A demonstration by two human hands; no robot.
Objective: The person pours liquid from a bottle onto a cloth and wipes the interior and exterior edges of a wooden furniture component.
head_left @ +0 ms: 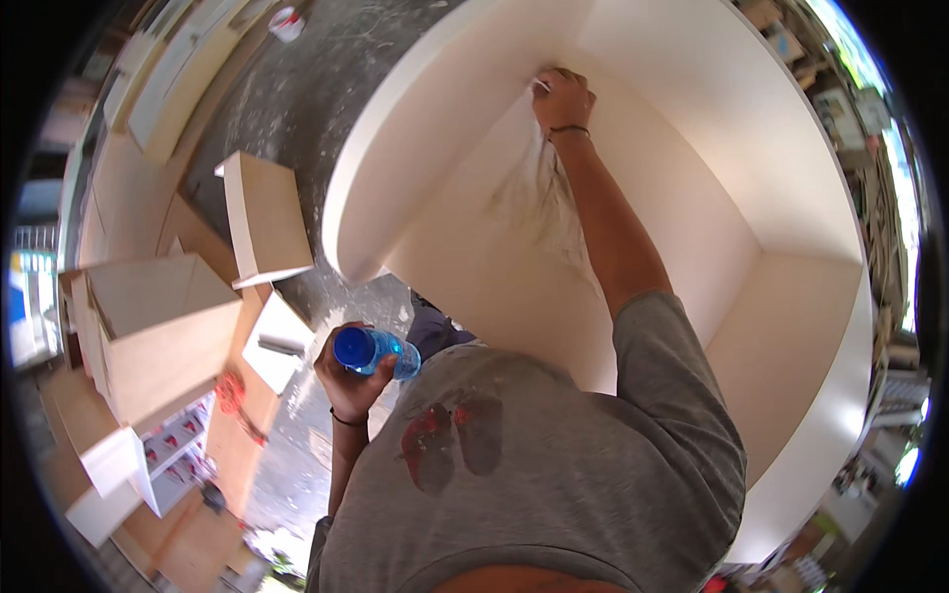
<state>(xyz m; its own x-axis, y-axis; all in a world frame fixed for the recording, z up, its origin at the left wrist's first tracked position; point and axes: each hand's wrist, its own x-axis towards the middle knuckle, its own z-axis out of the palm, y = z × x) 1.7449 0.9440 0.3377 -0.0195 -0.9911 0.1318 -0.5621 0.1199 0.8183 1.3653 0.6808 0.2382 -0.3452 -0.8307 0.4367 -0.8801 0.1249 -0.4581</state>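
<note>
My left hand (348,387) is wrapped round a clear blue plastic bottle (395,356) with a dark blue cap, held low in front of my body. My right arm reaches forward into a large, pale white cabinet body (672,188). At an inner corner of it, my right hand (565,102) is closed on a whitish cloth (542,203). The cloth hangs from the fingers against the panel, creased and darker in places. Its bunched end is mostly hidden in my grip.
Left of me, a small drawer box (265,219) and a bigger open wooden box (158,331) stand near a white sheet (277,341) with a dark bar on it. A red coiled object (230,393) lies beside them. A white bucket (287,24) sits on the grey floor (326,74).
</note>
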